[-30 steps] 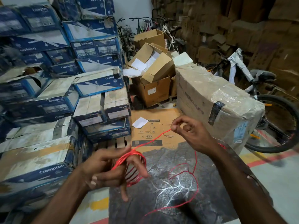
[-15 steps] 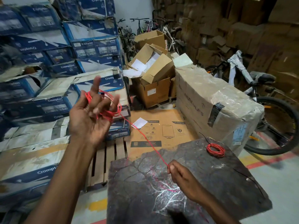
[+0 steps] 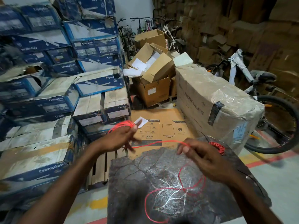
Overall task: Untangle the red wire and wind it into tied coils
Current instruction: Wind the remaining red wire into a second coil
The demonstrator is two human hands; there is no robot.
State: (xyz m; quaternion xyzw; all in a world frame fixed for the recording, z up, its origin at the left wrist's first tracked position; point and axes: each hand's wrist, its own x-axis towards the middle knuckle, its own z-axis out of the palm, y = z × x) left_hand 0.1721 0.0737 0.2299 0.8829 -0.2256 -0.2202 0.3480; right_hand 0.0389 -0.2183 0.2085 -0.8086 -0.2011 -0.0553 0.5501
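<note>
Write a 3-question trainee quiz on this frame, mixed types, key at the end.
1. True or false: a wound red coil already lies on the dark slab.
2. Which hand has red loops wrapped round its fingers? A) left hand B) right hand C) neither
3. Fill in: the loose red wire lies on the slab in slack ____.

Key: 1 true; 2 A; 3 loops.

Stacked blue Crompton boxes [image 3: 53, 88] stood left of the hands, a flat brown carton [image 3: 163, 126] lay just beyond them, and a plastic-wrapped Hercules carton [image 3: 215, 101] sat to the right, with a bicycle [image 3: 267, 101] behind it.
</note>
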